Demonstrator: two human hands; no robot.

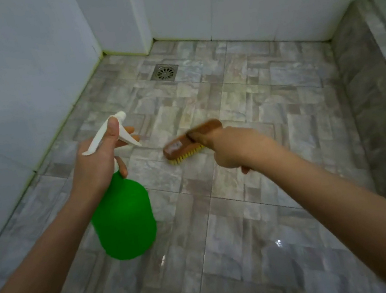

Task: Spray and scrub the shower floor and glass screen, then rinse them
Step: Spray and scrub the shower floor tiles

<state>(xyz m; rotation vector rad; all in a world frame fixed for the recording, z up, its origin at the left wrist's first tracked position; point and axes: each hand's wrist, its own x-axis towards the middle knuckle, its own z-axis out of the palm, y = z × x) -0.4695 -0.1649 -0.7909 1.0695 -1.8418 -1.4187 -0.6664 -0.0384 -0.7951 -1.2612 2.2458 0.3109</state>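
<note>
My left hand (98,162) grips the white trigger head of a green spray bottle (125,219), held in the air over the left part of the wet, stone-patterned shower floor (251,226). The nozzle points away toward the far wall. My right hand (235,148) grips the handle of a brown scrub brush (184,145). Its yellow bristles press on the floor tiles near the middle, and the brush is motion-blurred. No glass screen is clearly visible.
A square metal drain (164,72) sits in the floor near the far left corner. White tiled walls (11,87) close the left and far sides. A raised stone-tiled kerb (379,89) runs along the right edge.
</note>
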